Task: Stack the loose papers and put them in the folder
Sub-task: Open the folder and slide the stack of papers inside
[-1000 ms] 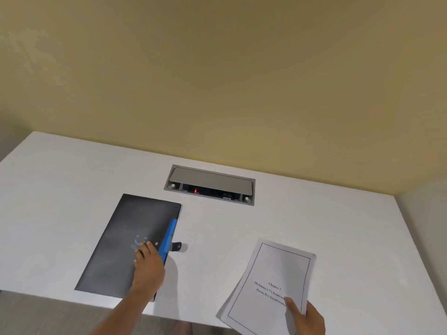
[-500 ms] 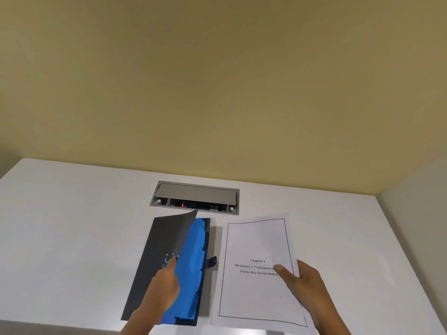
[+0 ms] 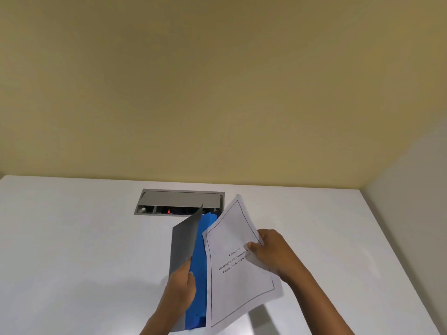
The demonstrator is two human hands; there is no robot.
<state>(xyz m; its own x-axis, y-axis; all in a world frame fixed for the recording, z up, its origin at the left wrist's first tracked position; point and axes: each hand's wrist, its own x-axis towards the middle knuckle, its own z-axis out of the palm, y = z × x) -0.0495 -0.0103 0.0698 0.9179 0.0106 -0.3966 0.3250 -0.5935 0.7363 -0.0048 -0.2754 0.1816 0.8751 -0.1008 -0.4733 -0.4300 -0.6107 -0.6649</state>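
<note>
Change: a second ago the grey folder lay shut on the white desk with the left hand resting on it, and the papers were held low at the right; half a second ago the cover was part-lifted. Now the cover stands nearly upright and the papers have swung in over the blue inside.
Left hand (image 3: 182, 282): lower centre of the frame, fingers pinched closed on the near edge of the folder cover (image 3: 185, 240), holding it raised.
Right hand (image 3: 271, 250): right of centre, thumb on top of the sheet and the other fingers hidden beneath, gripping the stack of papers (image 3: 238, 264) by its right edge.
Papers: tilted, printed title page up, clear of the desk; the left edge overlaps the blue dividers (image 3: 197, 274) in the picture, though whether it touches them I cannot tell.
Folder (image 3: 177, 250): centre of the frame, on the white desk (image 3: 72, 250), its far corner reaching in front of the desk's cable box (image 3: 180, 201).
Meaning for the task: stacking looks done, since the sheets appear as one bundle; the folder is open enough to take them.
Step in hand: sliding the bundle in, judged not yet finished.
Risk: the limp sheets could catch on the divider tabs or buckle.
</note>
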